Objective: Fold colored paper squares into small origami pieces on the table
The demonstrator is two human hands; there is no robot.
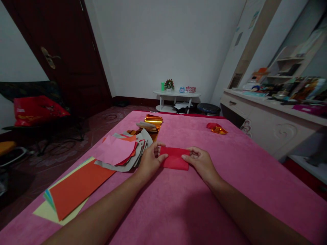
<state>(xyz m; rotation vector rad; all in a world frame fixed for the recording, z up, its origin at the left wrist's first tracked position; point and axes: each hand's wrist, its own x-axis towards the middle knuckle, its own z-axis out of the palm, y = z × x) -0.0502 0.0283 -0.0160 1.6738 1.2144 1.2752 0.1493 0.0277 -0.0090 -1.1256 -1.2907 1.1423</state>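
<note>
A small red rectangle of paper (175, 159), which looks folded, is held level between my two hands just above or on the pink cloth. My left hand (152, 156) pinches its left edge, thumb on top. At the right edge, my right hand (200, 160) grips it the same way, with the fingers partly curled behind. Left of my left hand lies a stack of cut grey, red and pink paper (114, 149). Whether the red paper touches the cloth I cannot tell.
Orange and coloured sheets (81, 185) lie at the left edge of the pink-covered table (163, 211). A shiny gold foil roll (153, 119) sits at the back. Crumpled red and gold pieces (218, 130) lie far right. Beyond stands a white side table (176, 93).
</note>
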